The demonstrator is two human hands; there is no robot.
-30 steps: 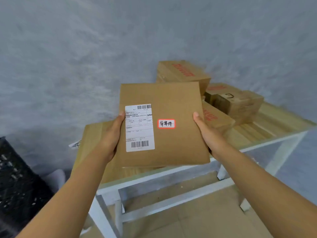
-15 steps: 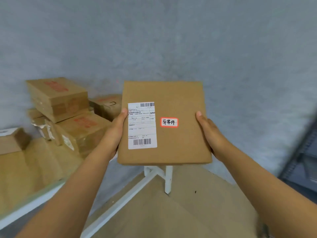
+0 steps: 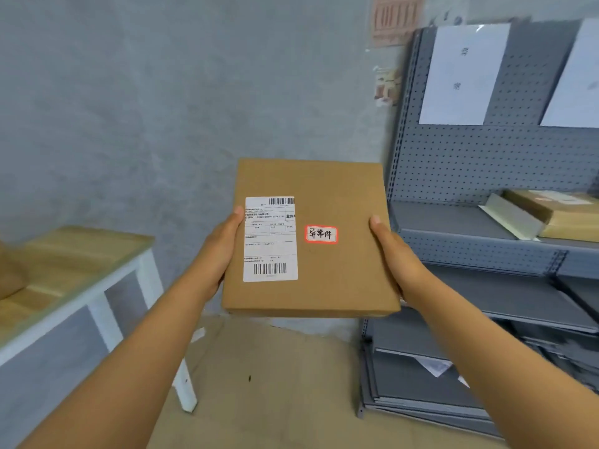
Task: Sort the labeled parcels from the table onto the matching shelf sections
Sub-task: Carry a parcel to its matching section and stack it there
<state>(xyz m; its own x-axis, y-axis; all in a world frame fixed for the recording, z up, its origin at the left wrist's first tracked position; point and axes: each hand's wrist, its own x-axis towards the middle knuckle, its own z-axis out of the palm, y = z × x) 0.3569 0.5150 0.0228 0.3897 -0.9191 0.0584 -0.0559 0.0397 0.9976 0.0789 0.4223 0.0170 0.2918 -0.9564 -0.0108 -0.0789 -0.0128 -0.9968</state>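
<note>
I hold a flat brown cardboard parcel in front of me at mid-frame. It carries a white shipping label with barcodes and a small red-edged sticker with handwritten characters. My left hand grips its left edge and my right hand grips its right edge, thumbs on top. To the right stands a grey pegboard shelf unit with white paper signs on its back panel.
A wooden-topped table with white legs is at the left. One shelf level holds a brown parcel beside a white piece. Lower grey shelves sit below. A beige floor lies between table and shelf; a grey wall is behind.
My view has swung right, from the table with its stacked boxes to the shelf unit. The parcel stays held in both hands the same way.
</note>
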